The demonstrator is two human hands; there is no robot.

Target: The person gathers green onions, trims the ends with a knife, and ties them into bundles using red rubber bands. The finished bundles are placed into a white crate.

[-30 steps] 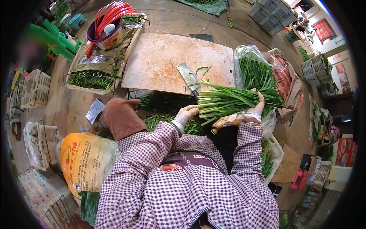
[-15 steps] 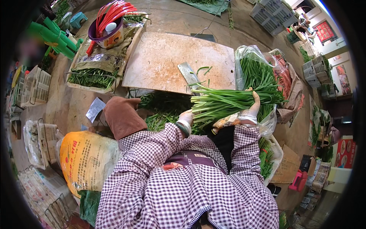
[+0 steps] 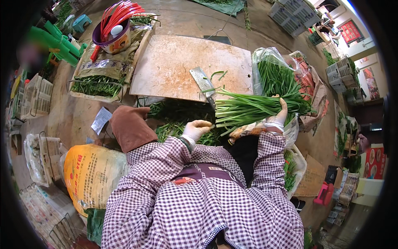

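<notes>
My right hand, in a pale glove with bare fingertips, is closed round a bunch of Chinese chives. Their pale stem ends point left and the green leaves trail off to the right. Left of the stem ends is my left hand, gloved too, with thumb and fingers pinched together; whatever may be between the tips is too small to make out. Beyond the bunch a cleaver lies on a stained board, a few cut green pieces beside it.
More chives stand in a clear plastic bag right of the board. Loose greens lie below its near edge. At the back left, a purple bucket of red strips rests on a covered crate. A yellow sack sits at my left.
My left hand has drawn back left and away from the stem ends, fingers pinched. The chive bunch in my right hand has shifted slightly right.
</notes>
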